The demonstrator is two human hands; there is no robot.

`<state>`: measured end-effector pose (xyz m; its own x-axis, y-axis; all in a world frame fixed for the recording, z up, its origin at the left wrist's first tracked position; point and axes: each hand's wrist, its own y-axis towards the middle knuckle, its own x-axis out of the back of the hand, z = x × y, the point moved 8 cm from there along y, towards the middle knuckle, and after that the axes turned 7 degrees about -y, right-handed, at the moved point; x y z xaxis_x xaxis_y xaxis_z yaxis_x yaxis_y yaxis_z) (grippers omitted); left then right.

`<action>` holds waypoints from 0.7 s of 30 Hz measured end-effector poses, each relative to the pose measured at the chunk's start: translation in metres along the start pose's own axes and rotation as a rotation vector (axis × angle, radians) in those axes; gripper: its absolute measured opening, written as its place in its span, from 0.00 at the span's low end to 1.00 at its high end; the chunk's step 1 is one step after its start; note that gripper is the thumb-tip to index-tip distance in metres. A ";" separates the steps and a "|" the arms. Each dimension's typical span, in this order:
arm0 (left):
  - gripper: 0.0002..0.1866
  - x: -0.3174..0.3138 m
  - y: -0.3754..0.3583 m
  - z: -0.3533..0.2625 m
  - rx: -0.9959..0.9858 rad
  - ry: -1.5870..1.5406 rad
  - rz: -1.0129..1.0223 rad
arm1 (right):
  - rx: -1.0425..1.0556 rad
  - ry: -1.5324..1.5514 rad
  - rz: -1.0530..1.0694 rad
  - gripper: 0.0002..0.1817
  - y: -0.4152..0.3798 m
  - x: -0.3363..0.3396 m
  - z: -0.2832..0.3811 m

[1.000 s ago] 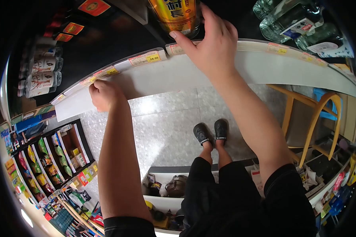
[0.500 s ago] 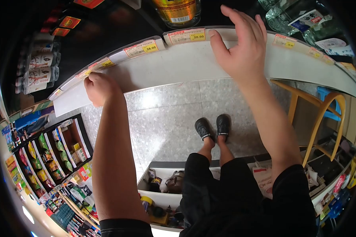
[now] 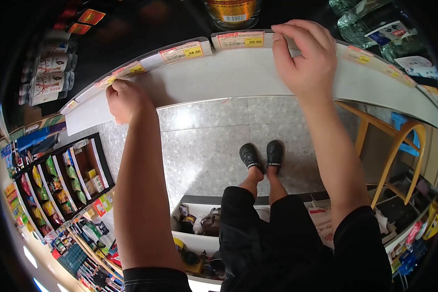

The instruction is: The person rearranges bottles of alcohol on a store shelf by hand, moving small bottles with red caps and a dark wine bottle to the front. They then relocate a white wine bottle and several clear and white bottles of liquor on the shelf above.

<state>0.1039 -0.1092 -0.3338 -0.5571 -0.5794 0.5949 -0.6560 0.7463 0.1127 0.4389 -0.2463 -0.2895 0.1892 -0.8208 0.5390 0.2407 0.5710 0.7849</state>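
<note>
A long white shelf-edge strip curves across the view, with clear holders of price tags along its upper edge. My left hand is closed at its left part, the thumb and forefinger up against a price tag; the other fingertips are hidden. On the right, my right hand bends its fingers over the upper edge, thumb in front and forefinger tip just above it. That hand is beside the tag marked 20.00. Another tag, marked 58.00, lies between the hands.
Behind the strip stand a golden bottle, clear bottles at right and packed bottles at left. Below are grey floor tiles, a wooden chair, a blue stool, a low drawer unit and a snack rack.
My right hand's spread fingers have curled in, bringing forefinger and thumb close together at the strip's edge. My left hand keeps its place at the tag. The view has shifted slightly.
</note>
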 end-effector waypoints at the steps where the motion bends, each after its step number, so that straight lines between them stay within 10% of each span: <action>1: 0.24 -0.001 0.000 0.000 -0.008 0.019 0.003 | 0.017 0.007 -0.003 0.06 0.000 0.000 0.000; 21: 0.22 -0.003 0.005 0.001 -0.074 0.114 0.010 | 0.017 -0.042 -0.022 0.17 -0.004 -0.004 -0.006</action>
<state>0.1022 -0.1041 -0.3359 -0.4987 -0.5341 0.6826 -0.6092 0.7762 0.1623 0.4427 -0.2455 -0.2968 0.1435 -0.8333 0.5339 0.2279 0.5528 0.8016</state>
